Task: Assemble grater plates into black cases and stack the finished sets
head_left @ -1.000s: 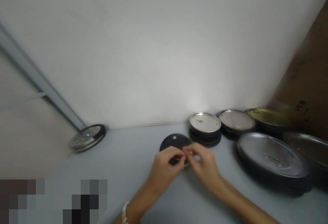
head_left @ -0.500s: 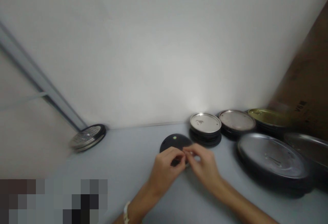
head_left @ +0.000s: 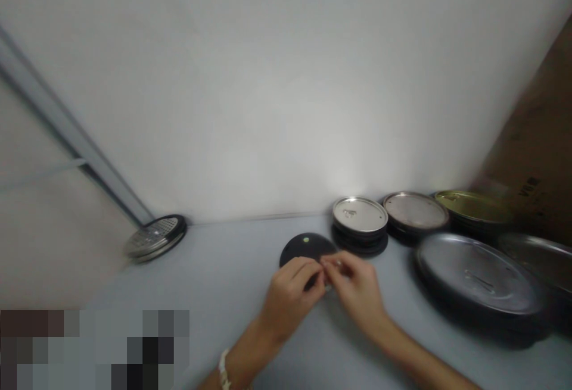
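Black lid sits under left hand and right hand, near stacked tins.

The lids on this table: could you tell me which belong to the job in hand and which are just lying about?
In use: left hand, right hand, black round lid.
Lying about: silver lid stack, gold lid stack, large metal lid, perforated round lid.

Along the back of the pale grey worktop, against a white wall, stand stacks of round metal lids: a silver one, a duller one and a gold-toned one. Two larger steel lids lie nearer at right, beside a brown cardboard box. A perforated steel lid sits far left.
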The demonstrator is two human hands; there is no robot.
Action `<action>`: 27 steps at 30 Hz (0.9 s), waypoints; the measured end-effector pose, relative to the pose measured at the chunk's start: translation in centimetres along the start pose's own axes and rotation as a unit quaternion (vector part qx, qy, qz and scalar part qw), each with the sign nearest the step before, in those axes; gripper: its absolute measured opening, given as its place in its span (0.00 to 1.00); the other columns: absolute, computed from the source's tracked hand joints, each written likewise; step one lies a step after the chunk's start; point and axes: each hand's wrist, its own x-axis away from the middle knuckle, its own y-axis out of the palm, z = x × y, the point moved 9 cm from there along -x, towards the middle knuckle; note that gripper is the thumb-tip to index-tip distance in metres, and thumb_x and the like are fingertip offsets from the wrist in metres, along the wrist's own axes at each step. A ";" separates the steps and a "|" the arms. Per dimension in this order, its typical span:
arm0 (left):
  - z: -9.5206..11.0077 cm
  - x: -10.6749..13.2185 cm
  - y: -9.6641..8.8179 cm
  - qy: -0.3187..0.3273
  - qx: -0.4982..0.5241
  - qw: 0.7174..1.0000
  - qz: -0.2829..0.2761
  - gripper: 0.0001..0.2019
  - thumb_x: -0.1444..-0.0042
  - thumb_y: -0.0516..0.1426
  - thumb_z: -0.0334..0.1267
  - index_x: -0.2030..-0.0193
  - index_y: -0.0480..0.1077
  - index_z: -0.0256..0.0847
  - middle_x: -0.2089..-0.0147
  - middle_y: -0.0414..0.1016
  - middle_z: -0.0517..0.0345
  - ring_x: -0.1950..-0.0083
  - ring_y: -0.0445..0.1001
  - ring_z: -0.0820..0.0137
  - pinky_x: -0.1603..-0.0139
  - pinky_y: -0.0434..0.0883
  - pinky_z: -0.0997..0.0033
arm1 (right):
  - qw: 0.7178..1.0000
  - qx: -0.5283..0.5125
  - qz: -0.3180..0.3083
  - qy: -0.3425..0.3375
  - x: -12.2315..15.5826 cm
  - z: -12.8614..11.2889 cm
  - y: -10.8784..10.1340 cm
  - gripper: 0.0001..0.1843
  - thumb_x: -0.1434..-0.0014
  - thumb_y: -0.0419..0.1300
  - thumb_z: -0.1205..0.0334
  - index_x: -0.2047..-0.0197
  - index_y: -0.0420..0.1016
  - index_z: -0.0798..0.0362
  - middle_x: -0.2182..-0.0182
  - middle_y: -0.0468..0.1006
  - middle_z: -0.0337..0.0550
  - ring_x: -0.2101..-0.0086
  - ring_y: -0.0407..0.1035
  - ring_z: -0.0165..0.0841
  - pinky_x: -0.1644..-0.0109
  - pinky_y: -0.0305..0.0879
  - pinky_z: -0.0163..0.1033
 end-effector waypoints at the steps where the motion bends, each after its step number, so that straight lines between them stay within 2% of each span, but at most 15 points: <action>1: -0.1 0.0 0.0 -0.002 0.002 1.000 -0.003 0.06 0.39 0.56 0.26 0.62 0.73 0.39 0.65 0.79 0.54 0.62 0.78 0.68 0.59 0.76 0.70 | 1.000 0.006 0.000 -0.009 0.0 -0.1 0.0 0.09 0.39 0.60 0.61 0.66 0.81 0.53 0.73 0.82 0.43 0.73 0.75 0.35 0.70 0.71 0.36; 6: -0.8 0.1 0.4 -0.024 0.025 0.999 -0.017 0.06 0.41 0.56 0.27 0.63 0.74 0.40 0.65 0.79 0.56 0.63 0.78 0.69 0.61 0.76 0.71 | 0.996 0.029 0.004 -0.082 0.3 -1.2 -0.2 0.08 0.37 0.60 0.62 0.64 0.80 0.52 0.70 0.82 0.44 0.70 0.75 0.35 0.67 0.72 0.36; 11: -0.9 0.0 0.5 -0.047 0.032 0.998 -0.017 0.08 0.42 0.56 0.26 0.64 0.74 0.41 0.65 0.79 0.56 0.63 0.78 0.69 0.60 0.75 0.72 | 0.992 0.039 0.002 -0.116 0.4 -1.7 -0.2 0.08 0.36 0.59 0.63 0.63 0.80 0.52 0.69 0.82 0.44 0.69 0.77 0.35 0.66 0.74 0.37; 14: -0.8 -0.1 0.4 -0.035 0.012 0.999 -0.021 0.07 0.41 0.55 0.26 0.64 0.73 0.40 0.65 0.79 0.56 0.63 0.78 0.69 0.60 0.75 0.72 | 0.996 0.025 -0.026 -0.080 -0.1 -1.3 0.1 0.07 0.37 0.59 0.62 0.59 0.78 0.51 0.70 0.83 0.43 0.71 0.78 0.35 0.67 0.74 0.36; 17: -1.3 -0.1 0.5 -0.027 -0.029 0.998 -0.040 0.08 0.40 0.54 0.26 0.65 0.73 0.40 0.66 0.78 0.56 0.64 0.77 0.68 0.61 0.75 0.71 | 0.997 -0.026 -0.071 0.009 -0.7 -0.1 0.4 0.09 0.39 0.61 0.60 0.55 0.72 0.51 0.75 0.81 0.38 0.75 0.78 0.35 0.72 0.73 0.35; 21: -1.9 0.2 1.1 -0.003 -0.071 0.994 -0.079 0.07 0.41 0.55 0.26 0.65 0.73 0.39 0.66 0.78 0.56 0.64 0.77 0.67 0.61 0.75 0.70 | 0.986 -0.018 -0.144 0.087 -1.2 1.3 0.9 0.07 0.43 0.63 0.62 0.68 0.68 0.50 0.81 0.77 0.35 0.80 0.74 0.34 0.77 0.67 0.33; 24: -1.7 0.4 1.7 0.016 -0.090 0.990 -0.105 0.06 0.42 0.56 0.25 0.64 0.73 0.39 0.65 0.78 0.56 0.64 0.77 0.67 0.62 0.75 0.69 | 0.976 0.060 -0.196 0.069 -1.3 1.5 1.4 0.08 0.44 0.64 0.65 0.74 0.71 0.51 0.83 0.74 0.34 0.82 0.69 0.30 0.78 0.59 0.31; 27: -1.5 0.5 2.0 0.023 -0.103 0.987 -0.124 0.06 0.43 0.57 0.25 0.66 0.72 0.39 0.66 0.78 0.57 0.64 0.77 0.67 0.63 0.75 0.70 | 0.970 0.109 -0.213 0.036 -1.3 1.2 1.5 0.07 0.44 0.64 0.67 0.74 0.76 0.52 0.82 0.73 0.34 0.80 0.66 0.29 0.77 0.54 0.31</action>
